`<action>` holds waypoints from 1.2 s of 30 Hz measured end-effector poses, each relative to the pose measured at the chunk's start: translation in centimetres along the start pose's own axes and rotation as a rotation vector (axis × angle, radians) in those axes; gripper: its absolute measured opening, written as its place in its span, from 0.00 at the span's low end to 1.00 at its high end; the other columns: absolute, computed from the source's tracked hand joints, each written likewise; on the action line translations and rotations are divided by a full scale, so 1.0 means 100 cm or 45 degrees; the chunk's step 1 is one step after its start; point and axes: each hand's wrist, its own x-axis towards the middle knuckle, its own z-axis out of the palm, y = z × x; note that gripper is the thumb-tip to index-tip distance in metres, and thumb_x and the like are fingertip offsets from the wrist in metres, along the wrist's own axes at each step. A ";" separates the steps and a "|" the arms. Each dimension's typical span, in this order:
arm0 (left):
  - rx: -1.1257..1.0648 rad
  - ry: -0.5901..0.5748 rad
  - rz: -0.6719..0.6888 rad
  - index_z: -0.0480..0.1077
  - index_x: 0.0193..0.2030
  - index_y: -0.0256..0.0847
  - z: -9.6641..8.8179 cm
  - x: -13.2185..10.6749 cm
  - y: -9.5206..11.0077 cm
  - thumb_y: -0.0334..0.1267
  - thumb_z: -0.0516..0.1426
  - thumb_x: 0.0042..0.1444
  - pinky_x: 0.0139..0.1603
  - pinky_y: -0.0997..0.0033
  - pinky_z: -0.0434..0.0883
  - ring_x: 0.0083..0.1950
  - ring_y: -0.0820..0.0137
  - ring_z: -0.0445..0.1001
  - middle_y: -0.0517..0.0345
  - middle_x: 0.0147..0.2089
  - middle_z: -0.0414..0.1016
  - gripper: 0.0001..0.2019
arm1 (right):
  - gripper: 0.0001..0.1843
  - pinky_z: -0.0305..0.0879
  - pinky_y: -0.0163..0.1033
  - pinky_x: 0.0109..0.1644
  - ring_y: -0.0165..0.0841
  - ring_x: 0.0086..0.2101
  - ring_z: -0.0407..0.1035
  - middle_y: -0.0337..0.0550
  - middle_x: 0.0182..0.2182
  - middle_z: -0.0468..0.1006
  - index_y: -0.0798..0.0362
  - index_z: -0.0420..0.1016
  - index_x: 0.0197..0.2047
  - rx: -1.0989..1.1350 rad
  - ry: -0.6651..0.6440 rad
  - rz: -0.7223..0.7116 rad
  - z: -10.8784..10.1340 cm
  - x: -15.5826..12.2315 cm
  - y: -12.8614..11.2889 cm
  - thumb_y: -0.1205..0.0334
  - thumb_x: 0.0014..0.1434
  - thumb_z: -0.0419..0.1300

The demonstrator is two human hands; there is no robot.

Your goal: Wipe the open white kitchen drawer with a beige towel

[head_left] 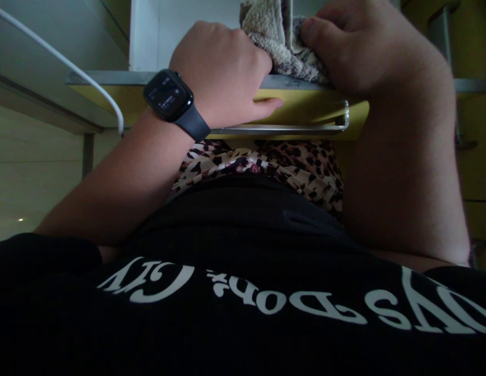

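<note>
A pulled-out drawer point(105, 78) with a yellow front and a pale inside lies before me at the top of the head view. My left hand point(223, 73), wearing a black watch point(168, 95), is closed over the top edge of the drawer front. Its thumb lies along the outer face, above the metal handle point(282, 129); the other fingers are curled and partly hidden. Beside it, my right hand point(356, 47) grips a bunched, patterned towelling cloth point(289, 57), thumb pressed on it. The cloth rests against the drawer's front edge. Most right fingers are hidden.
A white cable point(66, 60) hangs down at the upper left. More yellow cabinet fronts with a metal handle point(442, 36) stand at the right. Pale floor tiles point(35, 156) show at the left. My body is close to the drawer front.
</note>
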 end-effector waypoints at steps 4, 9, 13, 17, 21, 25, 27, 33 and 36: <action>-0.011 -0.024 -0.020 0.80 0.56 0.25 -0.001 0.000 0.001 0.64 0.50 0.67 0.54 0.24 0.72 0.60 0.27 0.77 0.31 0.49 0.81 0.38 | 0.23 0.42 0.41 0.39 0.25 0.28 0.48 0.37 0.27 0.56 0.53 0.59 0.30 -0.001 -0.010 0.010 0.000 0.000 -0.001 0.45 0.72 0.48; -0.012 -0.028 -0.032 0.80 0.57 0.26 -0.001 0.000 0.000 0.64 0.50 0.67 0.55 0.25 0.72 0.62 0.29 0.77 0.32 0.50 0.81 0.38 | 0.23 0.44 0.41 0.40 0.26 0.29 0.47 0.36 0.27 0.54 0.53 0.59 0.30 0.004 -0.007 0.011 0.001 -0.001 -0.001 0.45 0.71 0.48; -0.017 -0.037 -0.036 0.79 0.57 0.26 -0.001 0.000 0.000 0.64 0.50 0.67 0.55 0.24 0.72 0.62 0.28 0.76 0.31 0.51 0.80 0.38 | 0.24 0.48 0.43 0.40 0.30 0.30 0.52 0.38 0.27 0.55 0.49 0.56 0.28 0.004 -0.020 -0.002 0.000 0.000 0.000 0.42 0.70 0.46; -0.009 -0.051 -0.045 0.79 0.58 0.27 -0.002 0.000 0.001 0.65 0.49 0.67 0.56 0.26 0.71 0.63 0.30 0.76 0.33 0.52 0.80 0.39 | 0.24 0.45 0.41 0.39 0.27 0.29 0.48 0.37 0.27 0.55 0.51 0.56 0.28 0.015 0.005 -0.015 0.001 0.001 0.000 0.44 0.71 0.47; 0.001 -0.027 -0.049 0.79 0.57 0.28 -0.002 -0.002 0.001 0.64 0.50 0.67 0.57 0.31 0.72 0.62 0.33 0.77 0.32 0.52 0.81 0.38 | 0.23 0.45 0.40 0.40 0.26 0.29 0.48 0.36 0.27 0.54 0.53 0.58 0.29 0.019 0.002 -0.015 0.002 0.000 -0.001 0.46 0.71 0.49; -0.009 -0.036 -0.046 0.79 0.58 0.29 -0.002 -0.002 0.001 0.65 0.50 0.66 0.57 0.31 0.72 0.62 0.33 0.77 0.32 0.53 0.81 0.38 | 0.23 0.54 0.40 0.44 0.30 0.33 0.60 0.37 0.26 0.54 0.53 0.58 0.29 0.022 -0.001 0.003 0.002 0.000 -0.002 0.46 0.71 0.49; 0.002 -0.045 -0.046 0.79 0.58 0.30 -0.002 -0.002 0.001 0.65 0.49 0.66 0.57 0.32 0.73 0.62 0.33 0.77 0.33 0.53 0.81 0.38 | 0.23 0.56 0.40 0.45 0.31 0.35 0.64 0.37 0.26 0.54 0.53 0.58 0.29 0.019 -0.002 0.007 0.002 0.000 -0.002 0.46 0.71 0.49; 0.006 -0.018 -0.034 0.80 0.57 0.29 -0.001 -0.001 0.000 0.64 0.49 0.67 0.57 0.35 0.73 0.62 0.35 0.78 0.32 0.51 0.81 0.37 | 0.23 0.47 0.40 0.40 0.27 0.29 0.50 0.37 0.26 0.55 0.53 0.60 0.30 0.009 -0.002 0.017 0.000 0.000 -0.002 0.46 0.71 0.49; -0.007 0.002 -0.013 0.80 0.55 0.27 0.000 -0.001 -0.001 0.63 0.50 0.67 0.56 0.32 0.73 0.60 0.33 0.79 0.30 0.50 0.81 0.37 | 0.23 0.43 0.41 0.39 0.27 0.28 0.48 0.37 0.26 0.55 0.53 0.59 0.30 0.012 -0.001 0.001 0.000 0.000 -0.002 0.45 0.72 0.49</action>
